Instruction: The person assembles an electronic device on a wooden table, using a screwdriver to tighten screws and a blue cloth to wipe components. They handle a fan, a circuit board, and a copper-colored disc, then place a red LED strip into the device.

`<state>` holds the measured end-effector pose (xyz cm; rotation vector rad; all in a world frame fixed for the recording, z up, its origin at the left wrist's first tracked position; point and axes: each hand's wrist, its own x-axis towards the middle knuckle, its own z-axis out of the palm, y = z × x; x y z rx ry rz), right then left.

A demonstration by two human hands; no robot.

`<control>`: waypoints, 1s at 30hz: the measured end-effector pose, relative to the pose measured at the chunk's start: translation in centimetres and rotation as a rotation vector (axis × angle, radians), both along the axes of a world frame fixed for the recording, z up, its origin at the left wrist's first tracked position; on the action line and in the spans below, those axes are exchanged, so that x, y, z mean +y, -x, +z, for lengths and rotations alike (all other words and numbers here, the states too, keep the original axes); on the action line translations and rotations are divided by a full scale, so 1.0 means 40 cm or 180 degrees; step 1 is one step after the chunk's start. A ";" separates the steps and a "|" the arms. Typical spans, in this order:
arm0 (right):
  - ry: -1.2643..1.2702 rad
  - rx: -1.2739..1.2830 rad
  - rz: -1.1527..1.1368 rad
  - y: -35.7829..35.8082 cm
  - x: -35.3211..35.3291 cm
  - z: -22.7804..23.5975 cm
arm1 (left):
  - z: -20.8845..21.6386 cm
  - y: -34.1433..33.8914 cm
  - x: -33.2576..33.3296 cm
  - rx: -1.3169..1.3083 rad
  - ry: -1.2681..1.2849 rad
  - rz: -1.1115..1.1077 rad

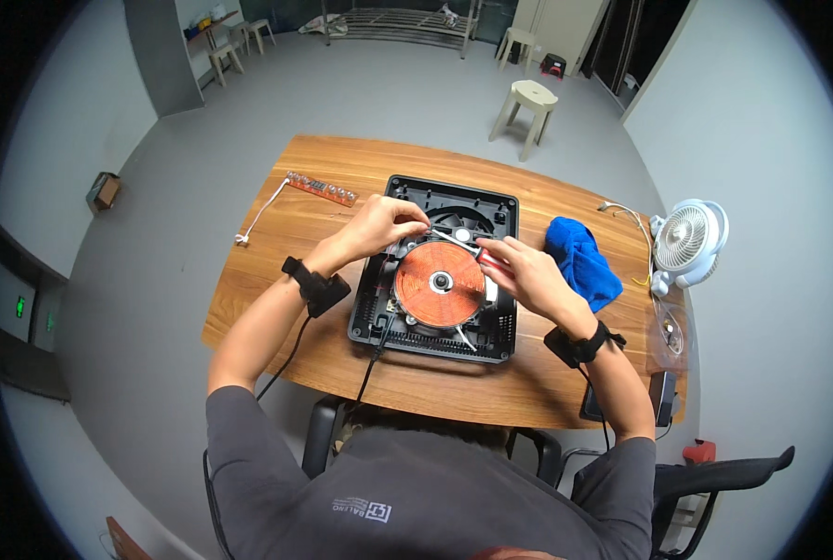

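An opened induction cooker lies on the table, its black base (365, 322) holding a round copper coil (416, 294) with a pale hub. Behind the coil sits a black cooling fan (446, 220), partly covered. My right hand (533, 280) is closed around the red handle of a screwdriver (497, 264). Its metal shaft slants left across the coil's far edge, toward the fingertips of my left hand (390, 226). Those fingers are pinched together at the shaft's tip; what they hold, if anything, is too small to make out.
A small circuit board (321, 189) with a white cable lies at the table's far left. To the right are a blue cloth (582, 263), a white fan (687, 238) and a clear plastic bag (669, 336). A black cord (372, 369) runs off the front edge. One stool (532, 98) stands beyond.
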<state>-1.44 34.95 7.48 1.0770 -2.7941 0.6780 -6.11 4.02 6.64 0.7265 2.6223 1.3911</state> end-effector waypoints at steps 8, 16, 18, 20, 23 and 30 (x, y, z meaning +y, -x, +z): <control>0.0083 0.0000 0.0042 0.000 0.010 -0.017 | -0.001 -0.014 0.018 0.0102 0.0189 -0.0188; 0.0099 0.0016 0.0043 -0.006 0.021 -0.013 | -0.018 -0.004 0.023 -0.0233 -0.0033 -0.0208; 0.0071 -0.0013 0.0047 -0.010 0.018 -0.001 | -0.013 -0.006 0.022 -0.0195 -0.0009 -0.0227; 0.0135 -0.0029 0.0068 -0.010 0.020 -0.003 | -0.004 -0.009 0.022 -0.0165 -0.0022 -0.0246; 0.0192 -0.0073 0.0056 -0.012 0.015 0.000 | -0.006 -0.010 0.022 0.0007 -0.0096 -0.0329; 0.0460 -0.0784 0.0022 -0.001 0.019 0.012 | -0.012 -0.011 0.016 -0.0117 -0.0039 -0.0291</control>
